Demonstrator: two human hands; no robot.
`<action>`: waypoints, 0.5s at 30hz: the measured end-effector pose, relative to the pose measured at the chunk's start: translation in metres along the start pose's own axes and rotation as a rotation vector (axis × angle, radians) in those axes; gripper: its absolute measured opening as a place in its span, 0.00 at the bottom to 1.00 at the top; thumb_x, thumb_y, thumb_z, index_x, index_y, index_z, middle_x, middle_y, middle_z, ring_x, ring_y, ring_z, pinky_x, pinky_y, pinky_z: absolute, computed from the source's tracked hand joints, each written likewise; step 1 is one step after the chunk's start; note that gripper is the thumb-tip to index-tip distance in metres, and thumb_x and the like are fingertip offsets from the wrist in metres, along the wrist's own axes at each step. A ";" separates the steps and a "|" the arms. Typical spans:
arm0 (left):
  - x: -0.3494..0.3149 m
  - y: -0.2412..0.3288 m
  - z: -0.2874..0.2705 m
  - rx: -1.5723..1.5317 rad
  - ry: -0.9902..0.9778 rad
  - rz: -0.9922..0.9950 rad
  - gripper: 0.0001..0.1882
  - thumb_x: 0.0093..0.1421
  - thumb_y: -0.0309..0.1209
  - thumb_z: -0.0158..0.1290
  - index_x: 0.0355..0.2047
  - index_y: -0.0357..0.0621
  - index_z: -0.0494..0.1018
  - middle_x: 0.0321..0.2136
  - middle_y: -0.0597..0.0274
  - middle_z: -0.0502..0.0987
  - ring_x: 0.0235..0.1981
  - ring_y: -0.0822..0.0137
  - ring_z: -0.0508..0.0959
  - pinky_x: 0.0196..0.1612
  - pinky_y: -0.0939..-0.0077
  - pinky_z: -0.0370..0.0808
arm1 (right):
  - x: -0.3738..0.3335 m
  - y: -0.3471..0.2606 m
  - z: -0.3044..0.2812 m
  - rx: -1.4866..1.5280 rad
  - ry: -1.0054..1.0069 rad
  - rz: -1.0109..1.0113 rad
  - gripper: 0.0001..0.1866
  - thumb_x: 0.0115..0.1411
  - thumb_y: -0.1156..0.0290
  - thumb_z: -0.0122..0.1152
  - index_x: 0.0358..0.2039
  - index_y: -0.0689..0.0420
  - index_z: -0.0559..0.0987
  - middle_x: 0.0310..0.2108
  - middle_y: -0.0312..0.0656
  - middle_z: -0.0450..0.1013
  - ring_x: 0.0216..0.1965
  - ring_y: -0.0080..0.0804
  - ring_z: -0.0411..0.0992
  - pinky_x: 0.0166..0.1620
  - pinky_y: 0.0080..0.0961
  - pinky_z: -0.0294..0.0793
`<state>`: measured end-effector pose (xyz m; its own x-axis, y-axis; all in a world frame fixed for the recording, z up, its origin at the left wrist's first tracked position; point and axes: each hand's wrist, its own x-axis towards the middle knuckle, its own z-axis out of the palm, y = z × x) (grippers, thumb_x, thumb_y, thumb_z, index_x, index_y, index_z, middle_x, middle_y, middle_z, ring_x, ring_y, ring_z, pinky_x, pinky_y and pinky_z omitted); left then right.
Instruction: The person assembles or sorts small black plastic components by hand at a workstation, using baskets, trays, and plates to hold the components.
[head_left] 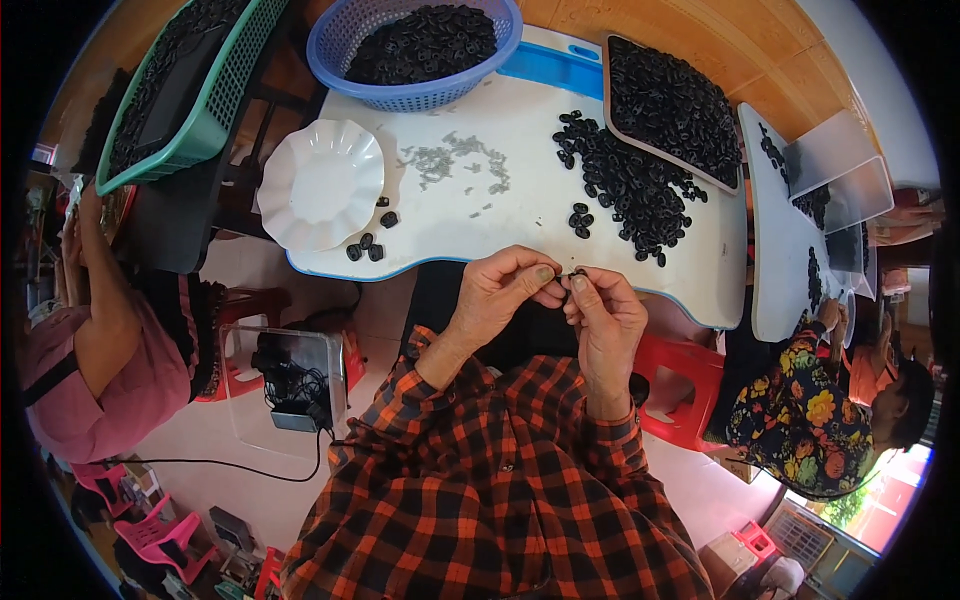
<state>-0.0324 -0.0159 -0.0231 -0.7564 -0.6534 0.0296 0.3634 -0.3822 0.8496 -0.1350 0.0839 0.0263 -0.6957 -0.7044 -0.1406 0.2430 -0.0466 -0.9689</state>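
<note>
Together, left hand (512, 285), right hand (608, 310) pinch small dark piece (570, 275); oval black parts (632, 185) heaped on smooth table (480, 228).

Free tabletop (455, 228) mid-front, 1 plate (322, 185) blocking left, black pieces (630, 185) right

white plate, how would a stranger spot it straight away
Find the white table with the purple basket. At its left edge, just below that basket in the picture, lies the white plate. It alone has a wavy, scalloped rim.
</note>
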 end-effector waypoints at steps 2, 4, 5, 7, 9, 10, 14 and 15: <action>-0.001 0.002 0.003 -0.115 0.048 -0.031 0.09 0.62 0.23 0.49 0.41 0.30 0.72 0.30 0.53 0.78 0.29 0.68 0.80 0.34 0.77 0.81 | -0.001 0.002 0.000 -0.003 -0.023 0.001 0.06 0.58 0.77 0.59 0.36 0.64 0.77 0.29 0.38 0.75 0.23 0.16 0.67 0.27 0.11 0.66; -0.002 0.002 0.002 -0.147 0.059 -0.035 0.10 0.62 0.23 0.49 0.41 0.30 0.72 0.30 0.53 0.78 0.29 0.68 0.80 0.33 0.77 0.81 | -0.002 0.002 0.001 -0.016 -0.033 0.004 0.06 0.58 0.76 0.59 0.36 0.64 0.77 0.28 0.37 0.75 0.23 0.16 0.67 0.27 0.11 0.66; -0.003 0.002 0.002 -0.178 0.070 -0.041 0.10 0.62 0.23 0.49 0.42 0.30 0.72 0.30 0.53 0.78 0.30 0.68 0.80 0.33 0.77 0.81 | -0.002 0.002 0.002 -0.027 -0.041 0.008 0.06 0.58 0.76 0.59 0.36 0.64 0.77 0.28 0.37 0.75 0.23 0.16 0.67 0.27 0.12 0.66; -0.003 0.003 0.000 -0.161 0.061 -0.036 0.10 0.61 0.23 0.50 0.42 0.30 0.72 0.30 0.53 0.78 0.30 0.68 0.80 0.33 0.77 0.81 | -0.002 0.003 0.004 -0.023 -0.041 0.004 0.06 0.58 0.76 0.59 0.36 0.64 0.77 0.28 0.37 0.75 0.23 0.15 0.67 0.27 0.11 0.66; -0.004 0.004 0.001 -0.146 0.052 -0.032 0.11 0.61 0.23 0.50 0.43 0.30 0.72 0.30 0.53 0.78 0.30 0.68 0.80 0.34 0.78 0.81 | -0.002 0.004 0.004 -0.020 -0.039 0.000 0.06 0.58 0.76 0.60 0.36 0.64 0.77 0.27 0.36 0.75 0.23 0.15 0.67 0.27 0.11 0.66; -0.005 0.004 0.001 -0.102 0.042 -0.032 0.12 0.60 0.22 0.51 0.44 0.30 0.71 0.30 0.54 0.78 0.30 0.69 0.80 0.34 0.79 0.81 | -0.002 0.005 0.003 -0.018 -0.022 0.009 0.07 0.58 0.76 0.60 0.36 0.64 0.77 0.27 0.36 0.74 0.22 0.15 0.67 0.26 0.11 0.66; -0.006 0.002 -0.002 0.050 -0.027 0.003 0.14 0.58 0.20 0.53 0.45 0.31 0.71 0.31 0.57 0.78 0.30 0.72 0.80 0.35 0.81 0.80 | 0.000 0.003 0.004 -0.038 0.009 0.007 0.07 0.58 0.76 0.60 0.36 0.64 0.77 0.26 0.36 0.74 0.22 0.14 0.67 0.26 0.10 0.66; -0.006 0.003 -0.002 0.048 -0.023 0.004 0.14 0.58 0.20 0.53 0.45 0.31 0.71 0.31 0.57 0.78 0.30 0.72 0.80 0.35 0.81 0.80 | 0.000 0.003 0.004 -0.041 0.005 0.009 0.07 0.58 0.76 0.60 0.36 0.64 0.77 0.26 0.36 0.74 0.22 0.14 0.67 0.26 0.10 0.66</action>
<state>-0.0260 -0.0145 -0.0214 -0.7672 -0.6398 0.0446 0.3406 -0.3476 0.8736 -0.1311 0.0812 0.0239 -0.6973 -0.7009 -0.1498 0.2212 -0.0116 -0.9752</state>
